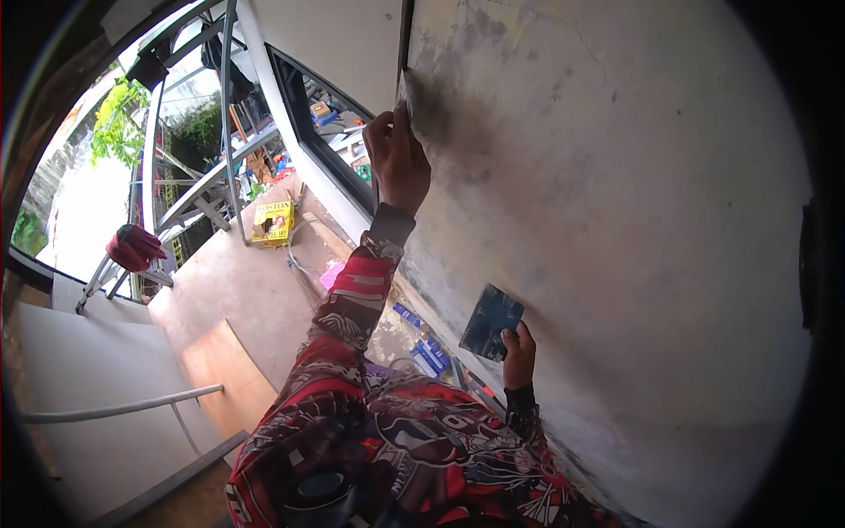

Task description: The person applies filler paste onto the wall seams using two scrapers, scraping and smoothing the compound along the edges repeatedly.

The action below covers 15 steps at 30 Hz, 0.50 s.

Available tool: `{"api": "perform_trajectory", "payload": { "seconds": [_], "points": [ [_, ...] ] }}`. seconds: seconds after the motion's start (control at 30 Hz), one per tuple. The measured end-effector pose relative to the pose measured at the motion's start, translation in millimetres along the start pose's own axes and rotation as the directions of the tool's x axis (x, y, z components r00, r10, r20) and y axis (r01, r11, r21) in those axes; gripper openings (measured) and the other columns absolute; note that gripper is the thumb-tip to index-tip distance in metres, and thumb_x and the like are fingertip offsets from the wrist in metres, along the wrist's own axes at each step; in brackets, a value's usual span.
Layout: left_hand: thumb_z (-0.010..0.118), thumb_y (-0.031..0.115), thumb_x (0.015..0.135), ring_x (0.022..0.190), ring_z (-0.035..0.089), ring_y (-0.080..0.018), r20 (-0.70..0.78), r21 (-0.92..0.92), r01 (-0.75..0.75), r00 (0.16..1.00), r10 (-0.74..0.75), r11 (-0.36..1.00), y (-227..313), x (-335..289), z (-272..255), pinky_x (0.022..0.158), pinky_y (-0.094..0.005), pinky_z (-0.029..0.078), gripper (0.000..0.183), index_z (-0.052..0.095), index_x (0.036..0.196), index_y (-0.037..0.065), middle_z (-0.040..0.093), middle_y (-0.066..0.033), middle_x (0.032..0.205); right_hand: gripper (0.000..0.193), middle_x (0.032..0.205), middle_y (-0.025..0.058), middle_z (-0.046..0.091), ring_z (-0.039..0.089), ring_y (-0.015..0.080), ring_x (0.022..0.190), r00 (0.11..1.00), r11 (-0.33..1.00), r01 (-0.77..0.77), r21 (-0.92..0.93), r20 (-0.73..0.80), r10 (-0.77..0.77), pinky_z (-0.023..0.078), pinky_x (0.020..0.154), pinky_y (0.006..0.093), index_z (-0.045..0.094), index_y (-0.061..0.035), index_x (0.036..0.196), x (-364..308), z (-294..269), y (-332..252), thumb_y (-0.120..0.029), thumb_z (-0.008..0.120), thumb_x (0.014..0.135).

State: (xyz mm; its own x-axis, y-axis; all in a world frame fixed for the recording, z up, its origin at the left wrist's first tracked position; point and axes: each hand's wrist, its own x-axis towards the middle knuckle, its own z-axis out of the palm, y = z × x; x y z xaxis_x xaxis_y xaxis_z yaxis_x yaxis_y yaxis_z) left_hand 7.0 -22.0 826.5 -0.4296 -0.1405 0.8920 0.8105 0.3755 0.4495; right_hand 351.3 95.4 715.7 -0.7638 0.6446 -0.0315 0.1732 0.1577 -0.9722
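My left hand is raised high against the pale, patchy wall, its fingers closed on a thin grey scraper blade. The blade lies at the wall's left edge, along a dark upright strip. Beside it the wall carries a dark grey smear. Lower and to the right, my right hand grips a dark, square, flat plate by its edge, the thumb on top. Pale specks mark the plate's face. The plate is held close to the wall. The handle of the scraper, if any, is hidden by my fingers.
Below on the left are a yellow box, blue packets along the wall's foot and a wooden board. Metal scaffold bars cross the left side. A red glove hangs on a metal stand.
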Motion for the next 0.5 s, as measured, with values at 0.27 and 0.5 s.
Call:
{"api": "perform_trajectory", "payload": {
  "seconds": [0.27,0.5],
  "points": [
    [0.057,-0.013,0.076,0.098,0.050,-0.0346,-0.097,0.097,-0.063,0.993,0.072,0.993,6,-2,21,0.088,-0.0470,0.044,0.069,0.052,0.144,0.000,0.050,-0.0185,0.121,0.022,0.081,-0.0002,0.056,0.047,0.0093,0.073,0.999,0.992,-0.040,-0.123,0.032,0.044,0.041,0.068,0.0282,0.063,0.0015,0.112,-1,-28,11,-0.012,0.055,0.097],
    [0.056,-0.012,0.072,0.102,0.049,-0.0372,-0.062,0.094,0.051,0.997,-0.046,0.994,18,-2,42,0.094,-0.0461,0.042,0.070,0.053,0.142,-0.003,0.050,-0.0178,0.122,0.015,0.076,-0.0004,0.052,0.045,0.0091,0.072,0.999,0.997,0.001,-0.080,0.050,0.003,0.040,0.067,0.0290,0.062,0.0014,0.106,4,-28,15,-0.010,0.056,0.097]
  ]
}}
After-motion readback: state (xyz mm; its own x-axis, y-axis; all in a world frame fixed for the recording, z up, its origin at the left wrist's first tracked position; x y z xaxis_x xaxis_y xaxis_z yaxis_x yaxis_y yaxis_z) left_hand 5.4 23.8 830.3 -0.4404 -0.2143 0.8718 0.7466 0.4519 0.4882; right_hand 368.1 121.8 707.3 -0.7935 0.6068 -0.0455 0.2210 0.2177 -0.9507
